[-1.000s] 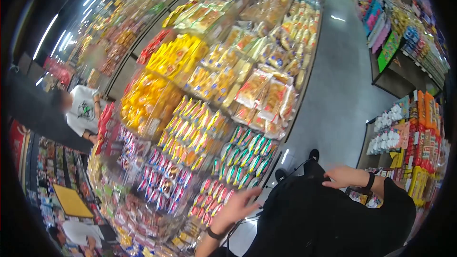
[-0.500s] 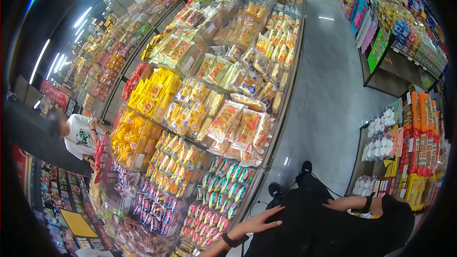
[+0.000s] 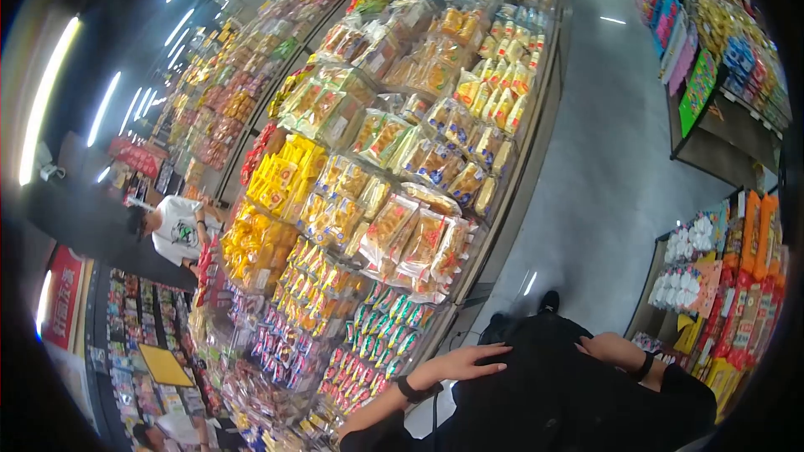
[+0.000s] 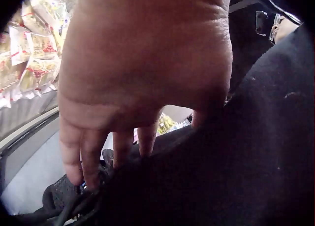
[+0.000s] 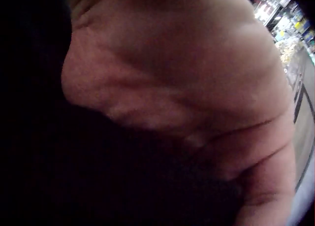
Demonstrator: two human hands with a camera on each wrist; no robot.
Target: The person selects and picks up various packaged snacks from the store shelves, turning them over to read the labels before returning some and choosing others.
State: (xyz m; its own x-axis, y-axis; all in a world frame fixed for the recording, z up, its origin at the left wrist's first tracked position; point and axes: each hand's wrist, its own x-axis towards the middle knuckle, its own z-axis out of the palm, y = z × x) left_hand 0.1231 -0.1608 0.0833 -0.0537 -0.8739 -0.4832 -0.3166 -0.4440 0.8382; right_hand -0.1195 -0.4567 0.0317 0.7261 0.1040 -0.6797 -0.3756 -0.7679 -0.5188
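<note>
My left hand (image 3: 469,362) rests against the front of my black clothing (image 3: 544,402), its fingers reaching across the fabric. Seen from the left wrist, the back of that hand (image 4: 142,63) fills the upper middle, and its slightly spread fingers hang relaxed beside the dark cloth. On the other side of my body, the right hand (image 3: 607,349) lies at the clothing too. The right wrist view shows its palm (image 5: 187,78) close up, with most of the fingers hidden. Neither hand shows an object in it. A dark band circles each wrist.
A long display (image 3: 494,285) of packaged bread and small colourful packets stands on my left. Grey floor (image 3: 578,176) runs ahead. Shelves with orange packs (image 3: 749,234) and a dark rack (image 3: 729,142) stand right. A person in a white shirt (image 3: 176,230) is beyond the display.
My left hand has moved from beside the packet display onto my black clothing. The right hand has settled closer against the cloth. The head view has shifted, showing more of the display's far end.
</note>
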